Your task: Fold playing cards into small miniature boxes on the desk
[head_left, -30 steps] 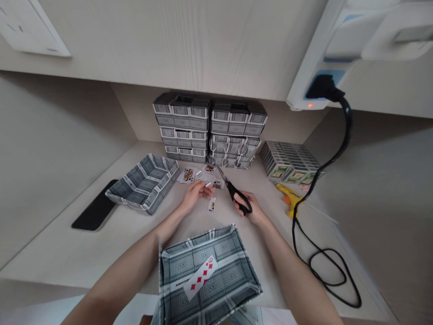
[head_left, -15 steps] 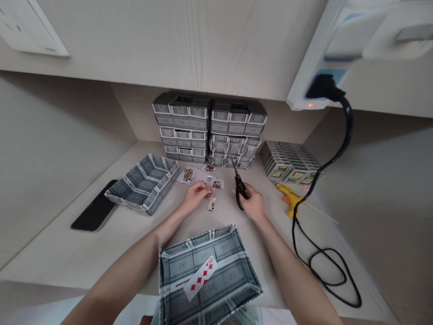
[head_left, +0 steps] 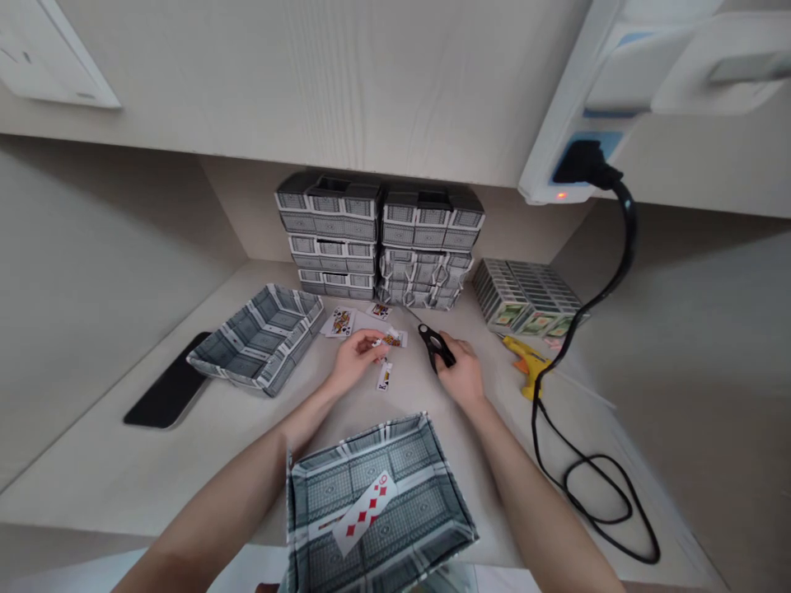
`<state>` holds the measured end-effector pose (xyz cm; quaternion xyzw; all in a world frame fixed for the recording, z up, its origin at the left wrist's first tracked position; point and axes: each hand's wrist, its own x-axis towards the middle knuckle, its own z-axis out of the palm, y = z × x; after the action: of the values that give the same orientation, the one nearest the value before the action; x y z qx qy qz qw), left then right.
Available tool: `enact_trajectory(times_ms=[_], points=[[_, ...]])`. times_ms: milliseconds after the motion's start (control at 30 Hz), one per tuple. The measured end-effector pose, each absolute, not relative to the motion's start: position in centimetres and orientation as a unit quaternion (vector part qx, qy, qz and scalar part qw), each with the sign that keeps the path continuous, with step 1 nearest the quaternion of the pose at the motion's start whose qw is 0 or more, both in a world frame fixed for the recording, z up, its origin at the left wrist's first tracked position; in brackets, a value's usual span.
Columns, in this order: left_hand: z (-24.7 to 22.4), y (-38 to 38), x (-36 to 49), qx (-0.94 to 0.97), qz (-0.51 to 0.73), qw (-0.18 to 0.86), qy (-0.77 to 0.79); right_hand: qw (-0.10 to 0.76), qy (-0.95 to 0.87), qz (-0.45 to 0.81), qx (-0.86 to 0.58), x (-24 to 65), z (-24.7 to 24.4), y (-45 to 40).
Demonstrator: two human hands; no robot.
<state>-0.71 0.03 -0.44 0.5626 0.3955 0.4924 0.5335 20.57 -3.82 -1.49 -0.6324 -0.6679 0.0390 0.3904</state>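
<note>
My right hand (head_left: 461, 369) is closed around the black handles of a pair of scissors (head_left: 436, 346), whose blades point to the upper left. Opposite it, my left hand (head_left: 359, 360) pinches a small white piece of playing card (head_left: 376, 343) between thumb and fingers. Just below those fingertips lies a cut strip of a king card (head_left: 384, 376). Face cards (head_left: 341, 322) lie loose behind my left hand. Nearest me is a tray made of folded playing cards (head_left: 432, 487), with a strip of a diamond card (head_left: 366, 512) inside.
A second card tray (head_left: 259, 339) sits left, beside a black phone (head_left: 166, 387). Stacked card boxes (head_left: 330, 222) stand at the back. Card packs (head_left: 525, 296), a yellow glue gun (head_left: 525, 362) and its black cable (head_left: 618, 494) occupy the right side, under a power strip (head_left: 572, 165).
The scissors have swung from pointing nearly upward to pointing up and left, toward the cards. My left hand still pinches the card piece in about the same place.
</note>
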Motion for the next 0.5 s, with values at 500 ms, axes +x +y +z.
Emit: enact_trajectory(times_ms=[500], points=[[-0.69,-0.04,-0.81,0.617,0.448,0.464,0.451,0.326,-0.683,-0.028,-0.653,20.79,-1.79,-3.71]])
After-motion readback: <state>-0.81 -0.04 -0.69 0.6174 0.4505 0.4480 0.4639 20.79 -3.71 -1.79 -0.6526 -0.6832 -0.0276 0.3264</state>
